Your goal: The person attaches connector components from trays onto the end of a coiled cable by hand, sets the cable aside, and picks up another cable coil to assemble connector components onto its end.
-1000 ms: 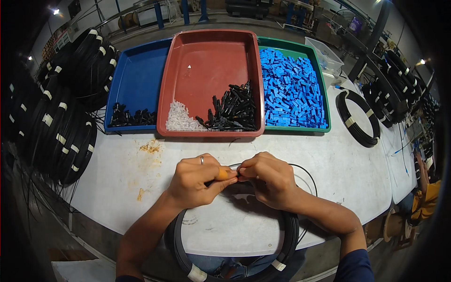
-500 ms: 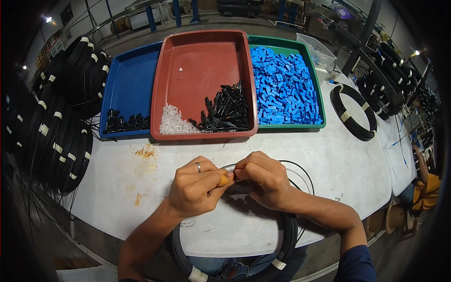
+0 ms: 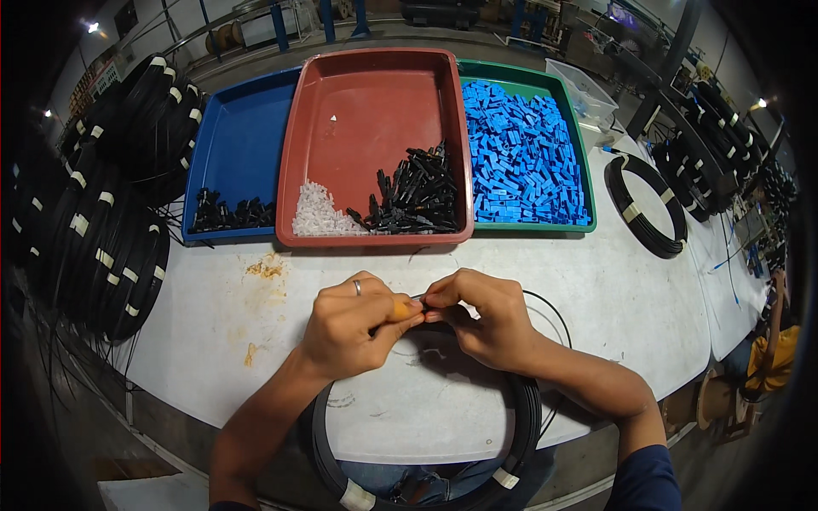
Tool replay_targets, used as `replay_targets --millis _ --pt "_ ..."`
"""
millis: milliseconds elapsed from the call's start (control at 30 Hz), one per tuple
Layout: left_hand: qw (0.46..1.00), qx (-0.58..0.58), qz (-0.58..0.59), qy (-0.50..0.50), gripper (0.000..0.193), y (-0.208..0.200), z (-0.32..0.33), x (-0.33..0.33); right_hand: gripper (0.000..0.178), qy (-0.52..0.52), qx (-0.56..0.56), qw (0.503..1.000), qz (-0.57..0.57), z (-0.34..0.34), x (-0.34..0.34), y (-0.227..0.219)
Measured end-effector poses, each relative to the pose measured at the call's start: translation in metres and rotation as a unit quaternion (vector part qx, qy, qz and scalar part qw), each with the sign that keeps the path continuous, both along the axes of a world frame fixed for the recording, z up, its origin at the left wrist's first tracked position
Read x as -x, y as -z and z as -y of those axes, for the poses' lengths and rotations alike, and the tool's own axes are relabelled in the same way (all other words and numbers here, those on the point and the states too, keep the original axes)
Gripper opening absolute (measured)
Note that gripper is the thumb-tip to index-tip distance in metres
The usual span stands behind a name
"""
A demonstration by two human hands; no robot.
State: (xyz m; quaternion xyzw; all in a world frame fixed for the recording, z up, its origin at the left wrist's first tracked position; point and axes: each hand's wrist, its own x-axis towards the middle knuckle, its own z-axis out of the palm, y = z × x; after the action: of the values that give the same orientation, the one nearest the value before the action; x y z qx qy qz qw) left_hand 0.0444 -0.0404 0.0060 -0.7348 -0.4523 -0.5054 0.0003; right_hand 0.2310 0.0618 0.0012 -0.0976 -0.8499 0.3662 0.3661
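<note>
My left hand (image 3: 351, 328), with a ring and a yellow-orange cover on a finger, pinches at the middle of the table. Fingertip to fingertip with it, my right hand (image 3: 487, 322) is also closed in a pinch. Between them shows a small dark piece, apparently the end of a thin black cable (image 3: 558, 319), a loop of which bows out past my right hand. Fingers hide most of that piece, so its exact shape is unclear. Beneath my hands and forearms lies a coil of black cable (image 3: 527, 417) bound with white tape, overhanging the table's near edge.
Across the table (image 3: 622, 341) stand a blue tray (image 3: 243, 128) with black parts, a red tray (image 3: 366, 111) with white and black pieces, and a green tray (image 3: 590, 192) full of blue clips. Taped cable coils (image 3: 111, 264) crowd the left; another coil (image 3: 626, 204) lies right.
My fingertips stay together while both hands shift slightly; the right-hand fingers now straighten and spread a little more around the pinch. The whole view has tilted a little.
</note>
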Motion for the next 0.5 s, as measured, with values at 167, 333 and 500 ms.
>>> replay_targets --millis 167,333,500 --pt "0.985 0.122 0.122 -0.006 0.010 -0.002 0.007 0.003 0.024 0.047 -0.191 0.979 -0.057 0.002 -0.002 -0.010" --pt "0.978 0.143 0.150 0.024 0.011 -0.001 0.008 -0.002 0.023 0.041 -0.273 0.958 -0.082 0.001 -0.005 -0.010" --pt "0.984 0.118 0.131 0.031 0.011 -0.001 0.007 -0.005 0.025 0.020 -0.240 0.967 -0.082 0.002 -0.007 -0.010"
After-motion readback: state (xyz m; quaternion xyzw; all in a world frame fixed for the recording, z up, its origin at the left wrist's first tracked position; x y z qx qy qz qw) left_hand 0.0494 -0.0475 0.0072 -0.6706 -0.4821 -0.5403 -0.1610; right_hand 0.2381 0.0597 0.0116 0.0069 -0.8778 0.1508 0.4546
